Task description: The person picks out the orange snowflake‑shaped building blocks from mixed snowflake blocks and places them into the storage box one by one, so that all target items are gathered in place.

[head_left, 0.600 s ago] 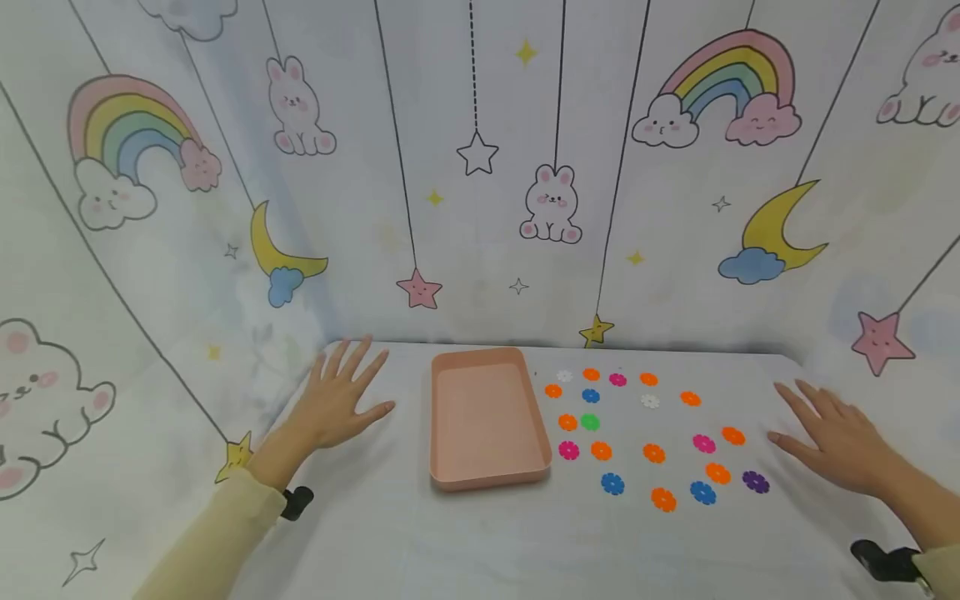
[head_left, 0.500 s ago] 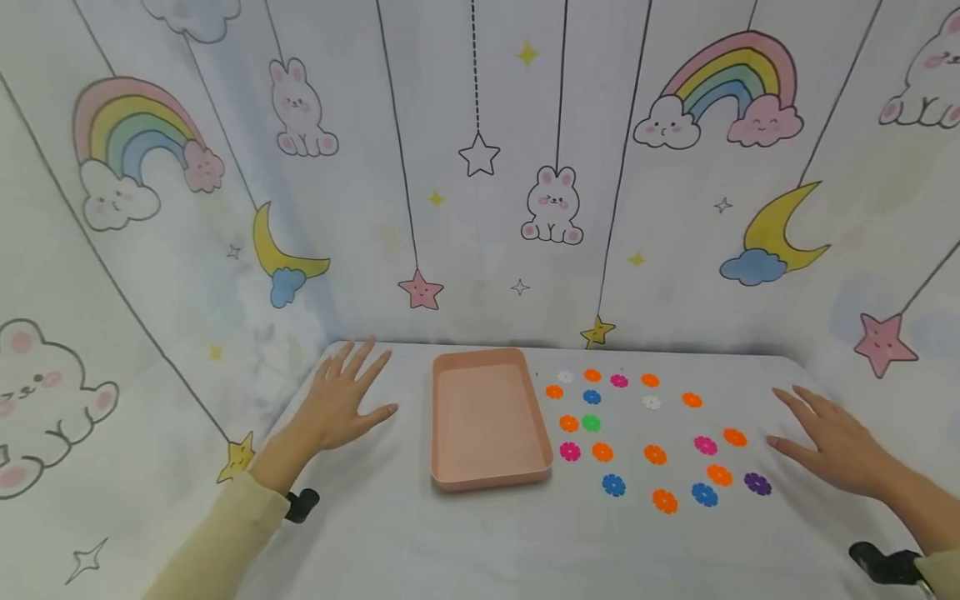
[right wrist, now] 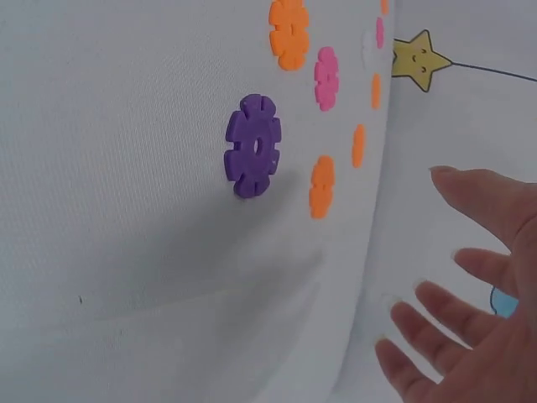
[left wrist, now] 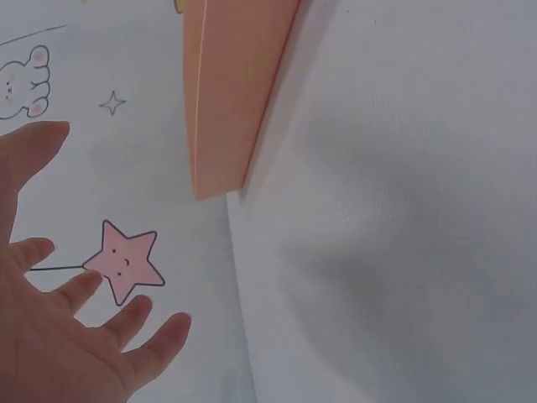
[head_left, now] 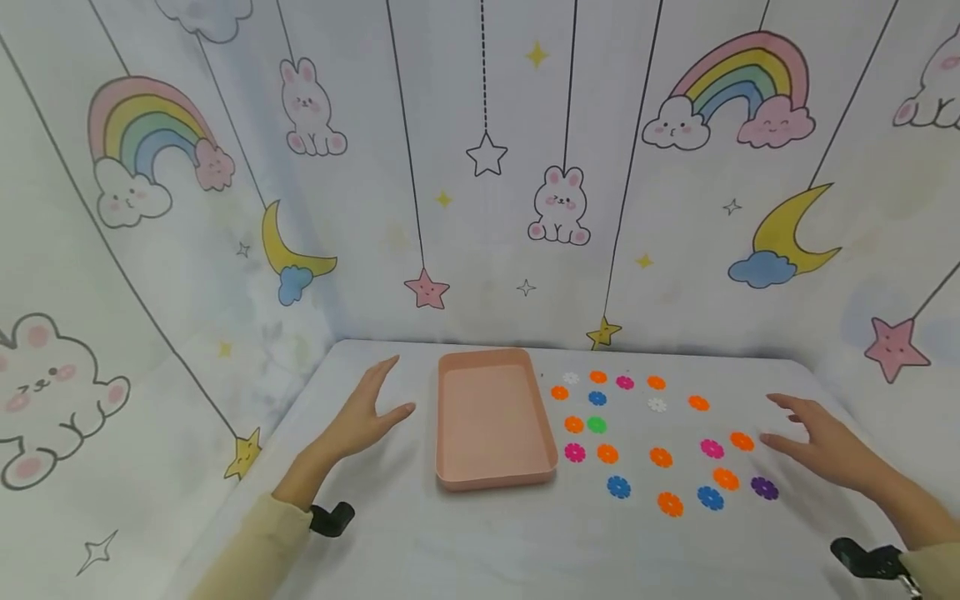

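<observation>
your left hand (head_left: 365,416) hovered with fingers spread and holding nothing, just left of the pink tray (head_left: 491,477), while your right hand (head_left: 821,442) hung equally loose and bare at the right edge of the scattered flower discs (head_left: 661,457). it looked like the reach toward a first disc, nothing yet picked up. the nearest were the orange disc (head_left: 742,441) and the purple disc (right wrist: 253,156), so the next move probably called for lowering your fingertips onto one and pinching it cleanly off the white table (head_left: 480,542).

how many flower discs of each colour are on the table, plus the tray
orange discs: 9
blue discs: 3
pink discs: 3
white discs: 2
green disc: 1
purple disc: 1
pink tray: 1
total: 19 discs, 20 things with the tray
</observation>
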The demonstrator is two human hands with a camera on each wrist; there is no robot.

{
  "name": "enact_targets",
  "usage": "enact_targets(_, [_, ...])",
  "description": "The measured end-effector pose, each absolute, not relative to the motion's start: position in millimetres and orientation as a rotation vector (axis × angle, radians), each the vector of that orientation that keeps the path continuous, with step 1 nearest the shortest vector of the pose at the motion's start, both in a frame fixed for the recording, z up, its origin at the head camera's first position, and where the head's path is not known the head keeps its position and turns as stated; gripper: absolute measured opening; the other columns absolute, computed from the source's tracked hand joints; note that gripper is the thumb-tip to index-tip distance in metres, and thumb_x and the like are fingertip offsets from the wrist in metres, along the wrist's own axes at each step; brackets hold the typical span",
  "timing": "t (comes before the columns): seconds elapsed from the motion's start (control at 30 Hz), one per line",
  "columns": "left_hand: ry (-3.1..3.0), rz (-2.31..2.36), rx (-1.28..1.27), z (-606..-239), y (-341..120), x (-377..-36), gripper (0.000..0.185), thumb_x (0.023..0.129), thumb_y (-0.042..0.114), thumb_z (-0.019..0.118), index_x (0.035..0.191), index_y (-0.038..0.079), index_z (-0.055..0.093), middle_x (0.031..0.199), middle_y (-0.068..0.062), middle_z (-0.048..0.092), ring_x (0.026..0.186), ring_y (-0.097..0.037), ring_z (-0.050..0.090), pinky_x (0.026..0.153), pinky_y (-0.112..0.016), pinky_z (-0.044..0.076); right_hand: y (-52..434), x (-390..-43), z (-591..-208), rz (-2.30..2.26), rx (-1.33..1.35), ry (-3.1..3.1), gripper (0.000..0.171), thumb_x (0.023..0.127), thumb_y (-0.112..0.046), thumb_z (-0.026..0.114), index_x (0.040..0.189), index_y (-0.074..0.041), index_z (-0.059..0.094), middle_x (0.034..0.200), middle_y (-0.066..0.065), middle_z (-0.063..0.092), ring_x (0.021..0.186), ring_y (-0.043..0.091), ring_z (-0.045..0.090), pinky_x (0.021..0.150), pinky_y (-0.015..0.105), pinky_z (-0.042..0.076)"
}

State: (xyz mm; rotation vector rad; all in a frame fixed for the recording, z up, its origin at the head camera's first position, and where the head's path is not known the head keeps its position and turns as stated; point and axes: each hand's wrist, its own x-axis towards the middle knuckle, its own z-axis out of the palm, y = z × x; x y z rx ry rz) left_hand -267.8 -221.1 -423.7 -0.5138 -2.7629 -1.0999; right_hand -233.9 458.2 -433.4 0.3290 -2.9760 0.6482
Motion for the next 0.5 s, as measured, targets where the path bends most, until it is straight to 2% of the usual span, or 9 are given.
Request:
enact_targets(0.13, [-2.793,-1.267,-0.447,-428,-215,-270,0.084,0.1,0.033,0.069,0.163,0.014,0.018,0.165,-0.018,0.024,0.142,-0.044,0.04,0.107,-0.061,0.045,461,-240,-438,0.714,0.291,-2.98,0.07,0.097,-0.028,0.071,0.143,0.013,0.038,0.134,0.04,0.046,0.111,0.056,0.052,0.08,0.065,0.057])
enact_targets(0.27, [-2.833,-1.353,-0.346,-433,-209,-273,0.081,0.101,0.034,0.066,0.164,0.015,0.017,0.163,-0.018,0.028,0.134,-0.039,0.049,0.102,-0.055,0.051,466,-249,-451,0.791,0.261,-3.005,0.067,0.098,-0.028,0.07,0.142,0.012,0.041,0.133,0.04,0.05,0.111,0.054,0.055,0.08,0.059,0.059])
enact_targets(0.5, [-2.861,-1.537,-0.174,-444,-199,-276,0.076,0.101,0.034,0.066,0.162,0.014,0.023,0.16,-0.017,0.035,0.128,-0.034,0.053,0.092,-0.041,0.058,465,-261,-461,0.865,0.21,-3.079,0.062,0.095,-0.029,0.073,0.134,0.014,0.051,0.121,0.034,0.059,0.104,0.045,0.061,0.082,0.054,0.06])
